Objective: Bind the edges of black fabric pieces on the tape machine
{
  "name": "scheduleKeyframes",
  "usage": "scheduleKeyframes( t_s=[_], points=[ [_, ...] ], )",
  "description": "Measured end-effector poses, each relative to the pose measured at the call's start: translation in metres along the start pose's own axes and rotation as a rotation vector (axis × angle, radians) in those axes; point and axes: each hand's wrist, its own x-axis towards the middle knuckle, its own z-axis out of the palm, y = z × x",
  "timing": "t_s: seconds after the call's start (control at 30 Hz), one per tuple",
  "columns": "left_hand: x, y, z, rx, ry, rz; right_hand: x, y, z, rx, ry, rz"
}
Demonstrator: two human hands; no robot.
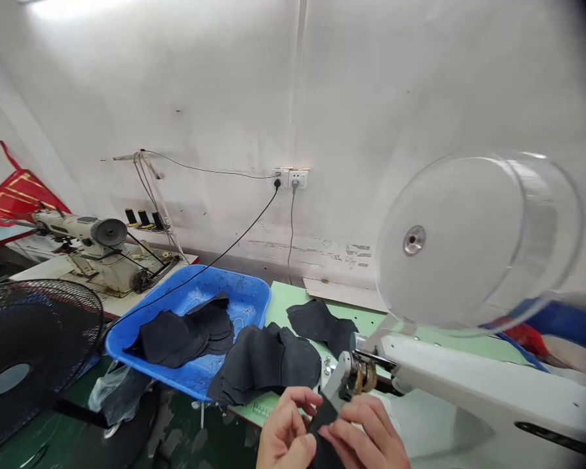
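Note:
My left hand (pixel 288 430) pinches the left edge of a black fabric piece (pixel 325 423) at the bottom of the head view. Opposite it, my right hand (pixel 366 433) has its fingers closed on the same piece. The fabric runs up to the metal head of a white machine (pixel 342 374), whose long arm reaches in from the right. Just beyond my left hand lies a stack of black fabric pieces (pixel 268 365), partly over the rim of a blue plastic tub (pixel 251 286). More black pieces (pixel 176 335) are inside the tub.
Several dark pieces (pixel 322 322) lie on the green tabletop (pixel 280 296). A large clear reel (pixel 449 244) stands above the machine arm. At left are a black fan (pixel 34 345) and a sewing machine (pixel 97 244). A black power cord (pixel 224 251) crosses above the tub to a wall socket (pixel 290 177).

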Motion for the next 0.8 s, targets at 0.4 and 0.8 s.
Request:
scheduleKeyframes(
  t_s=[0.4, 0.8],
  points=[
    [0.008, 0.025, 0.006, -0.034, -0.399, 0.199, -0.018, 0.0, -0.029, 0.548, -0.253, 0.458],
    [-0.002, -0.001, 0.026, -0.162, 0.037, -0.157, -0.017, 0.006, -0.045, -0.178, -0.089, -0.039]
  ],
)
